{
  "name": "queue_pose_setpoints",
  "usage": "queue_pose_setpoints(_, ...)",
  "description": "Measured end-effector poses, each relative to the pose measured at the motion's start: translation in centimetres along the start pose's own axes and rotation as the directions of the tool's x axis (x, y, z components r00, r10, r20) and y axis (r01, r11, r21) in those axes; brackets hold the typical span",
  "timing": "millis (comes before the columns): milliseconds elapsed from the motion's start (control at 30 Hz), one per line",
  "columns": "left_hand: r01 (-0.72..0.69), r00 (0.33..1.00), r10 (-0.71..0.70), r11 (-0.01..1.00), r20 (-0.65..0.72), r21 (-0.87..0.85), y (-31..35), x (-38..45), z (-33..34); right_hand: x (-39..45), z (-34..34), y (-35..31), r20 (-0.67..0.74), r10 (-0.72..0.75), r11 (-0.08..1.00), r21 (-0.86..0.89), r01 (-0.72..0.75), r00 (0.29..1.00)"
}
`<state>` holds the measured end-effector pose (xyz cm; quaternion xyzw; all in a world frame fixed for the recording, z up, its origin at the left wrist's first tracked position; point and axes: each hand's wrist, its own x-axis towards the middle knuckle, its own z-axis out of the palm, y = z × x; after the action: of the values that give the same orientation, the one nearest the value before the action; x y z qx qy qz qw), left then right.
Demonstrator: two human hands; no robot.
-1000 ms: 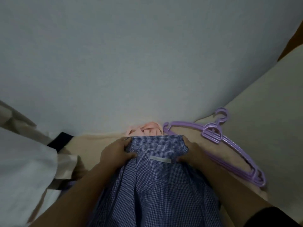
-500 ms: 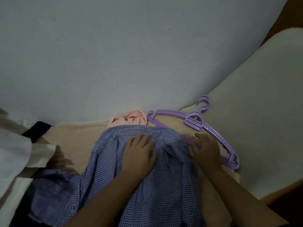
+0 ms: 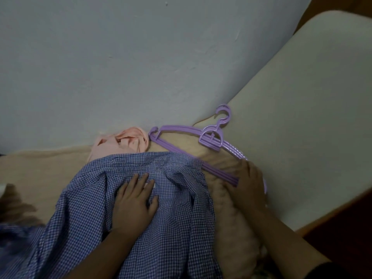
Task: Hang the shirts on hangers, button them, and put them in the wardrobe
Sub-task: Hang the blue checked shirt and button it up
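Note:
A blue checked shirt [image 3: 165, 228] lies spread on the bed, collar end toward the wall. My left hand [image 3: 133, 204] presses flat on it just below the collar, fingers straight. A stack of purple hangers [image 3: 211, 137] lies to the right of the shirt, hooks pointing to the wall. My right hand [image 3: 248, 186] covers the hangers' right end, and the lower bar runs in between thumb and fingers. A crumpled pink shirt [image 3: 124, 142] sits against the wall just behind the blue one.
The beige bed cover [image 3: 46, 172] stretches left of the shirt. A pale cushion or mattress edge [image 3: 312, 127] rises at the right, and the grey wall [image 3: 141, 67] is close behind. Dark blurred cloth [image 3: 12, 236] lies at the lower left.
My hands let go of the collar. The left one moved down flat onto the shirt, and the right one reached right onto the purple hangers. The view shifted right.

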<state>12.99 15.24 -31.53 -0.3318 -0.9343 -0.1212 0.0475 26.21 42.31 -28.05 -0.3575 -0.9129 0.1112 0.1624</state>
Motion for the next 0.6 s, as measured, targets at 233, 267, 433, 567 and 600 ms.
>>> queue_pose_setpoints(233, 0.009, 1.0, -0.009, 1.0, -0.008, -0.01, 0.0, -0.2, 0.2, 0.8, 0.9, 0.6, -0.047, -0.042, 0.993, -0.113, 0.036, 0.998)
queue_pose_setpoints(267, 0.011, 1.0, -0.011, 1.0, -0.005, -0.008, 0.0, -0.2, 0.3, 0.9, 1.0, 0.5, -0.046, -0.043, 0.992, -0.123, 0.037, 0.998)
queue_pose_setpoints(433, 0.022, 1.0, -0.022, 1.0, -0.013, -0.011, 0.1, -0.4, 0.4, 1.4, 0.9, 0.1, -0.057, -0.014, 0.993, -0.119, 0.007, 0.998)
queue_pose_setpoints(567, 0.026, 1.0, -0.026, 1.0, 0.012, -0.006, 0.1, -0.4, 0.2, 1.5, 0.7, 0.0, -0.064, -0.001, 0.995, -0.097, -0.005, 0.998)
queue_pose_setpoints(600, 0.023, 1.0, -0.023, 1.0, 0.015, -0.001, 0.1, -0.4, 0.1, 1.5, 0.6, 0.0, -0.076, 0.004, 0.996, -0.083, -0.01, 0.997)
